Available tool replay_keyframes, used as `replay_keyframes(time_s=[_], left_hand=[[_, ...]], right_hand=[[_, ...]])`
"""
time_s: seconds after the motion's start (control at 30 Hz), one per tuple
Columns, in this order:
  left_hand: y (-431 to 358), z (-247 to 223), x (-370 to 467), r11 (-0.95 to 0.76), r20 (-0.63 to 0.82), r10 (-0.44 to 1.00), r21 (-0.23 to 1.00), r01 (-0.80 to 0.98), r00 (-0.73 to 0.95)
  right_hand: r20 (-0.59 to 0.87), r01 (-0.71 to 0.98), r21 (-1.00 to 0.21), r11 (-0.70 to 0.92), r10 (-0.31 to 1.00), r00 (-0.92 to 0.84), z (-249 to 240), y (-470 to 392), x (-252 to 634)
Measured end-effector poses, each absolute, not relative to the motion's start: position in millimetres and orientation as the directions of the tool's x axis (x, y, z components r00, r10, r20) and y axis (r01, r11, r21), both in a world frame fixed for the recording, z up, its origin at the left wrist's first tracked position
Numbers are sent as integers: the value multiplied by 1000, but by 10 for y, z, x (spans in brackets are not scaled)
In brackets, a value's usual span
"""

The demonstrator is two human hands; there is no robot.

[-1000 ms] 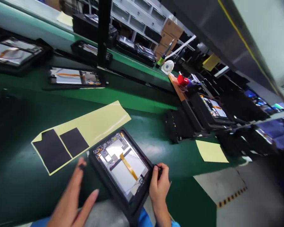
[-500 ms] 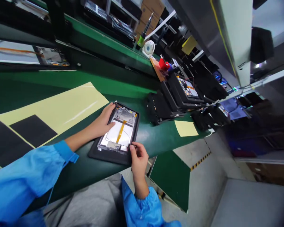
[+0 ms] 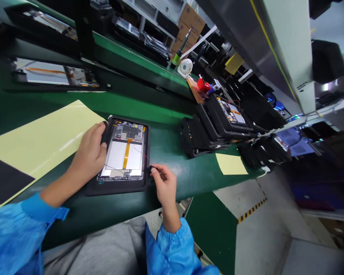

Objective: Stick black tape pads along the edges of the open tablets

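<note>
An opened tablet (image 3: 134, 154) lies in a black foam tray (image 3: 117, 187) on the green bench, its white battery, orange ribbon and circuit board showing. My left hand (image 3: 88, 152) is at the tray's left edge, its fingers wrapped round that side. Just off the tablet's lower right side, my right hand (image 3: 165, 185) pinches a small black part (image 3: 151, 168). A thin red wire runs from near this part to the tablet's inside.
Stacked black trays (image 3: 202, 131) with another open tablet (image 3: 232, 111) stand to the right. A yellow sheet (image 3: 46, 131) lies at the left, a smaller one (image 3: 231, 164) at the right. A white fan (image 3: 185, 67) sits behind.
The tray and tablet have shifted left and turned more upright in view. My right hand has come off the tray's edge and now pinches the small black part.
</note>
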State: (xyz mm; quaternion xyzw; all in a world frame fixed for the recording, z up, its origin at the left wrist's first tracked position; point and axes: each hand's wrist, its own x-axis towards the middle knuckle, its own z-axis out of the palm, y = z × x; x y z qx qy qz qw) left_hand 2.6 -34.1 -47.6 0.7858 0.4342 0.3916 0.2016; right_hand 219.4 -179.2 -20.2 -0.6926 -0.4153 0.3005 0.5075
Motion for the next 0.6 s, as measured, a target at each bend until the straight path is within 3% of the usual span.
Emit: replay_keyframes(time_s=[0.13, 0.23, 0.33, 0.47, 0.6], left_hand=[[-738, -457, -159, -771, 568, 629, 546, 329, 531], [-925, -488, -137, -867, 526, 394, 486, 113, 754], [-885, -516, -50, -880, 437, 329, 464, 104, 837], [-735, -524, -12, -844, 412, 386, 519, 135, 826], [-736, -516, -34, -835, 426, 403, 533, 135, 810]], right_hand=[[183, 568, -813, -128, 869, 459, -129, -1904, 2054], [293, 743, -661, -104, 876, 384, -144, -1922, 1946], [215, 808, -587, -59, 950, 226, -121, -1896, 1911], [11, 725, -688, -18, 999, 35, -9, -1854, 1995], [-19, 756, -654, -30, 1000, 24, 65, -1803, 2081]])
